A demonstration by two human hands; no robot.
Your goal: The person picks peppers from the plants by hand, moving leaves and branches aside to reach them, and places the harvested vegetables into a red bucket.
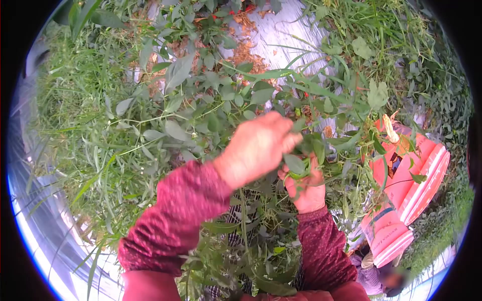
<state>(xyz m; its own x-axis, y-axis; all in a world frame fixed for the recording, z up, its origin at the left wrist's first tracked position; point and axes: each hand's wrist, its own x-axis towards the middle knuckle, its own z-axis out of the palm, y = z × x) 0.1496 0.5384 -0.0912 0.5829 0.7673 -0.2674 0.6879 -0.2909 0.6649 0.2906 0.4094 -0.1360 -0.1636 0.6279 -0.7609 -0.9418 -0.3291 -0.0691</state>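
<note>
My left hand (258, 148), in a dark red patterned sleeve, reaches over the leafy plants in the middle of the view. Its fingers are curled and slightly blurred at the edge of a leafy clump; what they hold, if anything, is hidden. Just below and to the right, my right hand (307, 190) is closed around a leafy green sprig (297, 168). Leaves cover part of its fingers. Small red fruits, perhaps peppers, show among the foliage around and beyond my hands.
White ground sheeting (281, 40) with dry brown leaves lies beyond the plants. Pink printed sacks (401, 175) stand at the right, with stems in front. Tall grass (80, 110) grows at the left. Part of another person (369, 276) shows at the lower right.
</note>
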